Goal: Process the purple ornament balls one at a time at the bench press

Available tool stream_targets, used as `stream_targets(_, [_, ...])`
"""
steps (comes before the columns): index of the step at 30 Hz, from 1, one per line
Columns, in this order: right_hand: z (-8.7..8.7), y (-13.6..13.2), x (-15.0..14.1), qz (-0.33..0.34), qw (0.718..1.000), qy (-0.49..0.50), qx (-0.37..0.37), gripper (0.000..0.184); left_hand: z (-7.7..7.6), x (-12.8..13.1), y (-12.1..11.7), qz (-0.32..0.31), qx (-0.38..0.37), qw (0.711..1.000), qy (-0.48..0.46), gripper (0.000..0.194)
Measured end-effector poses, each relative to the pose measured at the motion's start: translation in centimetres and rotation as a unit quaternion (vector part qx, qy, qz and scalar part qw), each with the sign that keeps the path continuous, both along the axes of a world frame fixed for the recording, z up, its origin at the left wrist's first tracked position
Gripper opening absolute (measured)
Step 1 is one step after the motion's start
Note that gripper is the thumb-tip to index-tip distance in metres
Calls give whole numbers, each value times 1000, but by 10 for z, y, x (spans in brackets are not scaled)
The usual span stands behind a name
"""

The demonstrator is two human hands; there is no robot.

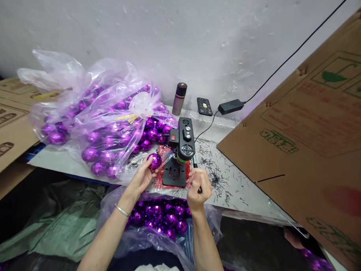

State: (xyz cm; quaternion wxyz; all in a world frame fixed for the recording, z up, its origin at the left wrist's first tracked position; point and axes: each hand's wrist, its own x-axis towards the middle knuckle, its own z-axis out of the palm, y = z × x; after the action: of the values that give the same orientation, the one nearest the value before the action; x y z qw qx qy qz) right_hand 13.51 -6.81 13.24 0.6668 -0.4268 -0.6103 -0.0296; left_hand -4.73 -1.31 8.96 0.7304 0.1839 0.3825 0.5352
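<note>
My left hand [141, 177] is closed on a shiny purple faceted ball ornament [154, 161], fingertips and thumb around its left and lower side. The ball is just left of a small black benchtop machine [186, 140] with a red switch [173, 138] and a flat slotted base plate [173, 175]. My right hand [199, 186] is wrapped around the black-gripped lever [195, 164] on the machine's right side. An open clear bag of purple ball ornaments [169, 218] lies below the table edge, between my forearms.
Big clear bags of purple ornaments [106, 127] fill the table's left. Cardboard boxes stand left [9, 117] and right [304, 143]. A spray can [179, 99], phone [204, 106] and corded power adapter [230, 107] are along the wall. Thin dark scraps [216, 178] litter the tabletop.
</note>
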Motion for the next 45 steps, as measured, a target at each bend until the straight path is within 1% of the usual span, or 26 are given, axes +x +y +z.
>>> stream_targets(3, [7, 1, 0, 1, 1000, -2, -9, 35, -7, 10, -3, -2, -13, 1000, 7, 47])
stream_targets(6, [13, 2, 0, 1, 1000, 0, -13, 34, -20, 19, -3, 10, -11, 998, 54, 51])
stream_targets(8, [16, 2, 0, 3, 1000, 1, -13, 34, -30, 26, -3, 31, 20, 993, 116, 54])
stream_targets(10, [17, 2, 0, 3, 1000, -3, -11, 34, -41, 34, -3, 47, 77, 979, 185, 58])
stream_targets(13, [17, 1, 0, 4, 1000, -13, -11, 35, -54, 44, -3, 47, 159, 948, 271, 60])
stream_targets(15, [17, 0, 1, 7, 1000, -16, -13, 35, -59, 49, -3, 41, 194, 924, 328, 55])
stream_targets(18, [16, -1, 2, 10, 1000, -14, -14, 34, -62, 54, -2, 34, 235, 874, 424, 46])
stream_targets(20, [15, -2, 2, 12, 1000, -13, -16, 34, -62, 53, -1, 25, 263, 843, 469, 45])
stream_targets(22, [14, -2, 2, 16, 1000, -12, -17, 34, -62, 51, 1, 15, 292, 819, 494, 46])
stream_targets(25, [12, -3, 2, 23, 1000, -9, -18, 34, -64, 49, 4, 12, 324, 793, 516, 49])
stream_targets(31, [11, -4, 3, 15, 999, -17, -25, 33, -76, 57, 6, 11, 391, 744, 542, 53])
stream_targets(34, [12, -5, 3, 7, 999, -27, -27, 32, -81, 63, 7, 11, 380, 740, 555, 56])
stream_targets(38, [8, -6, 4, 5, 999, -32, -33, 32, -88, 63, 9, -6, 369, 752, 546, 63])
stream_targets(41, [-2, -6, 5, 6, 999, -21, -27, 31, -92, 61, 8, -8, 378, 754, 538, 63])
stream_targets(45, [-25, -4, 6, 5, 1000, -27, -5, 31, -93, 61, 5, -5, 378, 753, 538, 62])
